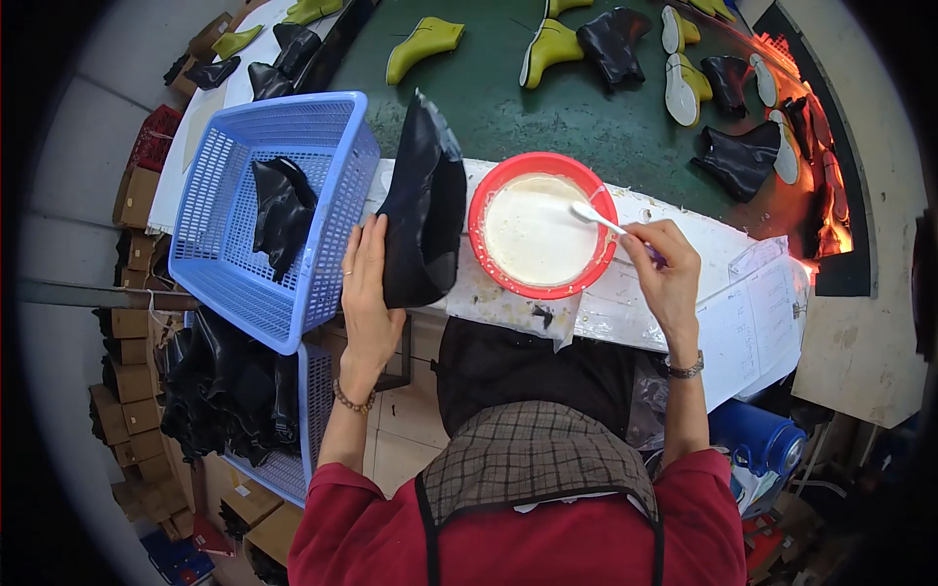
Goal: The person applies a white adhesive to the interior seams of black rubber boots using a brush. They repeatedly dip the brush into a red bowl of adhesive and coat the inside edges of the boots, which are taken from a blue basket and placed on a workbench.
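Note:
My left hand (365, 295) grips a black boot (422, 210) by its lower left side, the fingers lying along the leather and the thumb beneath. A pale, whitish band shows on the boot's far edge. Just right of it, a red plastic bowl (479, 227) holds a creamy white liquid (537, 230). In my right hand (668, 278), closed at the bowl's right rim, is a small white-handled brush (599, 217). Its head reaches over the liquid; whether it dips in, I cannot tell. Dried residue speckles the bowl's rim.
A blue plastic basket (337, 146) with a black boot piece (283, 210) stands at the left, above another basket (315, 391) of black uppers. Yellow boots (425, 47) and black boots (614, 44) lie on the green table (469, 117), near a glowing orange heater (831, 195). Papers (747, 327) lie right.

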